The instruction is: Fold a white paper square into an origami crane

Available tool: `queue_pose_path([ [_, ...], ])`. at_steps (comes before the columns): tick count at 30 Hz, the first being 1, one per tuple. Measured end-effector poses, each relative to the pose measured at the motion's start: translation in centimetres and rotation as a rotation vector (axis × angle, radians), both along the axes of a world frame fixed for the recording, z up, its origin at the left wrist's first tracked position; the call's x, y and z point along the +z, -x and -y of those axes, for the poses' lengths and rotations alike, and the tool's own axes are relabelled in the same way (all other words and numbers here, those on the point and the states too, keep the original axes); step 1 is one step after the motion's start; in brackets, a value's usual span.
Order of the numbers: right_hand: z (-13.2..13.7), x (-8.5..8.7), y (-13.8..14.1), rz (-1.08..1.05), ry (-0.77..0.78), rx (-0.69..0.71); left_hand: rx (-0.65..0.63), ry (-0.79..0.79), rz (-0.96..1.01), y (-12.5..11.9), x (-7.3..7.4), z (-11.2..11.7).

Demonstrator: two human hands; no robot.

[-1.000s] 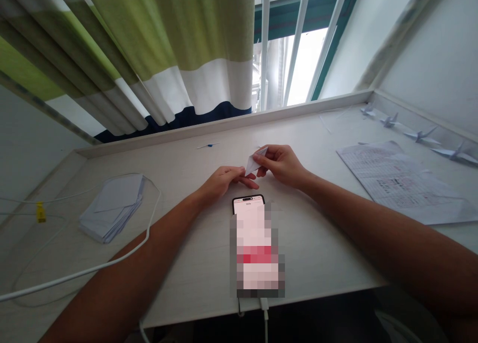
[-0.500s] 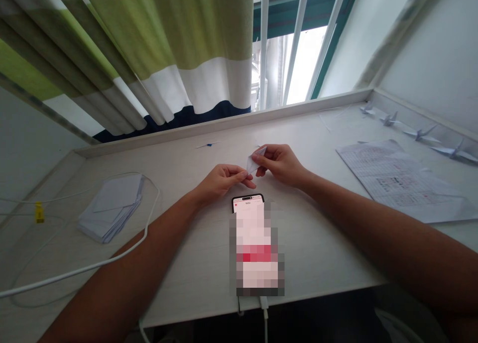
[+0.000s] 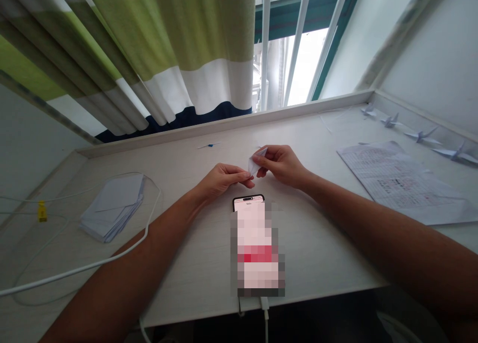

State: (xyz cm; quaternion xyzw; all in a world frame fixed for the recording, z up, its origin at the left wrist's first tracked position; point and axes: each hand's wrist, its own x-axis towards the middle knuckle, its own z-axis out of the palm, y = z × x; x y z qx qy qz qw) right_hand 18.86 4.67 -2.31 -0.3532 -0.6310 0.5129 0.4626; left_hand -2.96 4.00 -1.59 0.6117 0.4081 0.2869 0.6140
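Observation:
Between my two hands, above the white desk (image 3: 194,263), is a small piece of folded white paper (image 3: 255,165). My right hand (image 3: 280,163) pinches its upper part between thumb and fingers. At its lower tip, my left hand (image 3: 228,176) closes thumb against fingers. Parts of the paper are hidden behind the right thumb. Just below the hands lies a phone (image 3: 248,199) with its screen lit and mostly blurred out, a white cable plugged into its lower end.
A stack of white paper (image 3: 114,208) lies at left, with a white cable (image 3: 112,258) looping around it. Printed sheets (image 3: 398,181) lie at right. Several folded paper cranes (image 3: 421,135) line the right edge. A small blue-centred item (image 3: 210,145) sits near the back.
Both hands keep hold of the folded paper, with only tiny finger movement. The whole view has shifted very slightly.

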Motion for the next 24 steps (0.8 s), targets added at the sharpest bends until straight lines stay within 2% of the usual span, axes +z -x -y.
queue_pose_path([
  [7, -0.1, -0.2, -0.1, 0.007, -0.012, 0.004, -0.04, -0.036, -0.014, -0.4, -0.5, 0.4],
  [10, -0.1, -0.4, 0.0, 0.01, 0.027, 0.049, -0.06, -0.078, -0.044, -0.6, -0.7, 0.6],
  [18, 0.1, -0.1, 0.4, -0.078, 0.05, 0.038, 0.044, -0.119, -0.027, -0.9, -0.9, 0.9],
  [24, 0.2, -0.1, 0.5, -0.062, 0.047, 0.012, 0.046, -0.108, -0.044, -0.9, -0.8, 1.0],
])
